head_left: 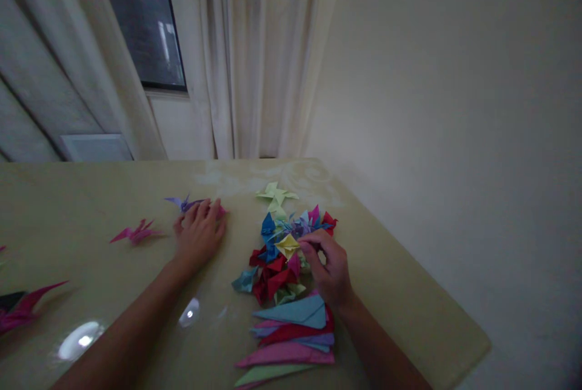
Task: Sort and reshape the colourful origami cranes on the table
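Right hand (330, 262): thumb and forefinger closed in a pinch; the other fingers curled in toward the palm.
Yellow folded paper (287, 247): one piece, at the fingertips of the right hand, pinched by its right-hand point; body extending leftward over the heap.
Left hand (200, 232): palm down, fingers slightly bent, laid over small folded papers; cannot tell whether it grips any of them.
Purple paper crane (184, 203): one, partly hidden under the left hand, a wing pointing out to the left beyond the fingers.
Bright pink paper (222, 212): a scrap of colour at the right edge of the left hand's fingertips; shape mostly hidden.
Pink paper crane (136, 232): one, just left of the left hand, wings outstretched.
Pink and dark paper crane (27, 312): one, well to the left of the left hand and nearer the person, cut by the picture edge.
Heap of folded papers (275, 275): beneath and left of the right hand, between the two hands; red, blue, teal, green, magenta and lilac, overlapping, exact count unclear.
Pale green folded paper (276, 195): one, beyond the right hand, at the far end of the heap, flat with pointed arms.
Flat folded papers (286, 353): long pointed strips, overlapped in a row on the near side of the right hand; blue, red, lilac, pink, green.
Table (400, 299): cream, glossy, under both hands; a light reflection (82, 340) left of the left forearm.
Curtains (254, 56): pale, hanging beyond both hands.
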`<state>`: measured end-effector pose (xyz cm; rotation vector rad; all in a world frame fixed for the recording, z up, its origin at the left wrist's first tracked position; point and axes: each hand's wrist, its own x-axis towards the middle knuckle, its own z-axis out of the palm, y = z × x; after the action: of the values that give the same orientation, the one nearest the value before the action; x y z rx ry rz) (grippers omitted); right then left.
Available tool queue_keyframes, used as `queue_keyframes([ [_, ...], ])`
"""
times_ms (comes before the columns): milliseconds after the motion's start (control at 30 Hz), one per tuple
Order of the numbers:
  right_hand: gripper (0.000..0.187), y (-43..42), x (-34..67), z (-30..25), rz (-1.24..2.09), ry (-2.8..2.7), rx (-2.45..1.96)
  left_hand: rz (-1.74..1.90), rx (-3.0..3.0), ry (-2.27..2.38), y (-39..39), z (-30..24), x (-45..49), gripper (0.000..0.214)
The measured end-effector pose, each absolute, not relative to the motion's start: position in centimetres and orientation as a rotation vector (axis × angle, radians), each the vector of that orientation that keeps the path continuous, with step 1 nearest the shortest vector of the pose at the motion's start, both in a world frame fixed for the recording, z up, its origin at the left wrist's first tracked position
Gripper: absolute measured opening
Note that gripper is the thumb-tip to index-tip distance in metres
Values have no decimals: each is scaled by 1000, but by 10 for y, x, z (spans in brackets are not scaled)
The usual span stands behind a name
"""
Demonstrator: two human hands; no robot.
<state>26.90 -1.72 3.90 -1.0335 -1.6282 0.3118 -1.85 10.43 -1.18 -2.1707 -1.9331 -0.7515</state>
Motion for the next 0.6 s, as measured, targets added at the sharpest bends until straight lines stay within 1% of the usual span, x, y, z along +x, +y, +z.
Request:
queue_keyframes([
  [133,22,-15,269,37,338,-1611,-1084,-516,-2241,-1946,110,-8,-32,38],
  [300,22,-14,268,35,376,-1617,-1104,-434,-2403,-1858,114,11,-36,26],
  [400,18,-15,264,36,421,-1618,-1081,-587,-2581,-1849,107,37,-25,25],
  [467,14,-16,262,36,448,-1624,-1054,-786,-2847,-1691,95,58,-12,26],
  [500,17,-16,260,35,465,-1628,-1039,-882,-2998,-1546,86,67,-4,24],
  [533,25,-17,259,35,485,-1638,-1025,-921,-3129,-1395,78,75,4,22],
  [567,33,-17,258,34,506,-1654,-1012,-942,-3224,-1253,69,82,12,19],
  [600,36,-17,257,34,527,-1676,-997,-930,-3296,-1133,61,87,20,16],
])
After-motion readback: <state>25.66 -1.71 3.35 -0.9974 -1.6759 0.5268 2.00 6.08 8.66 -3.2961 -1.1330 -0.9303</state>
